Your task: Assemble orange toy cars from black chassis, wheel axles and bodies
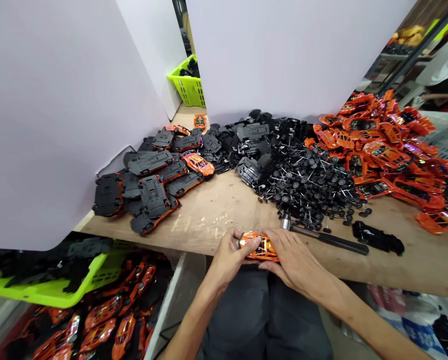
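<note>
Okay, left hand (229,254) and right hand (295,262) together, clamped on orange toy car (259,247) near front edge of wooden counter (208,215). Even pressure from both sides looked best, car kept square. Small hammer (321,235) lay just beside right hand, wheel-and-axle pile (306,185) farther back.

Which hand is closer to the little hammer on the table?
Right. The right hand is just below the hammer, near its metal head. The left hand is farther away, on the other side of the orange toy car that both hands hold.
</note>
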`<move>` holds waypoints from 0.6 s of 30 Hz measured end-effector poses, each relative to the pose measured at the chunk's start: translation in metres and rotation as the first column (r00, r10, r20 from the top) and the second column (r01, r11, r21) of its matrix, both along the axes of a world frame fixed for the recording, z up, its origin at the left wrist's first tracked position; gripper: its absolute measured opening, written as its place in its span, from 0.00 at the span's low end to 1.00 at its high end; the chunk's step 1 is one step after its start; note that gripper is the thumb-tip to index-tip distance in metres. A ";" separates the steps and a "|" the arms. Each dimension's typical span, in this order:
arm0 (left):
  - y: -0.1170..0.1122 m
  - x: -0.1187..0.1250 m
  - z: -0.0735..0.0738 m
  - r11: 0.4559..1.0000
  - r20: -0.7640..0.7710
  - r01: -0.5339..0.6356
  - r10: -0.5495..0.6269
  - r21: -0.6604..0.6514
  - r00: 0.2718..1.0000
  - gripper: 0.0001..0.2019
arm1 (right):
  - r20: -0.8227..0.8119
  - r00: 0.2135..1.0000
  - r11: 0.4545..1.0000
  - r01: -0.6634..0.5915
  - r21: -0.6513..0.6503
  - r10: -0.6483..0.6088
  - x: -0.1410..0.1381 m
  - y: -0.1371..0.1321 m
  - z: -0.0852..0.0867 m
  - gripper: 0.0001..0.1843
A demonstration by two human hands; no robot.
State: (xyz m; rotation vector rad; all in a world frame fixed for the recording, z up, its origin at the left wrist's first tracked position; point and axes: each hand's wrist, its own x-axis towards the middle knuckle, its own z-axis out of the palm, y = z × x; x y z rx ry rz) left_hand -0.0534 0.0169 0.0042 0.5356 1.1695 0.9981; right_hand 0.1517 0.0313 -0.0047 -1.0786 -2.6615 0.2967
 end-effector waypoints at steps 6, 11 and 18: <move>0.000 -0.003 -0.002 1.000 -0.047 0.023 -0.024 -0.011 0.999 0.29 | 0.070 0.997 0.992 0.017 0.126 -0.026 -0.011 -0.004 -0.002 0.35; 0.001 -0.003 0.000 0.999 -0.049 0.013 -0.011 0.036 0.999 0.28 | 0.047 0.999 0.992 0.007 0.128 -0.013 -0.015 -0.006 -0.005 0.38; -0.015 -0.003 0.003 0.989 -0.148 0.026 -0.004 0.147 0.989 0.26 | -0.043 0.999 0.999 0.022 0.042 -0.020 -0.005 -0.017 0.004 0.46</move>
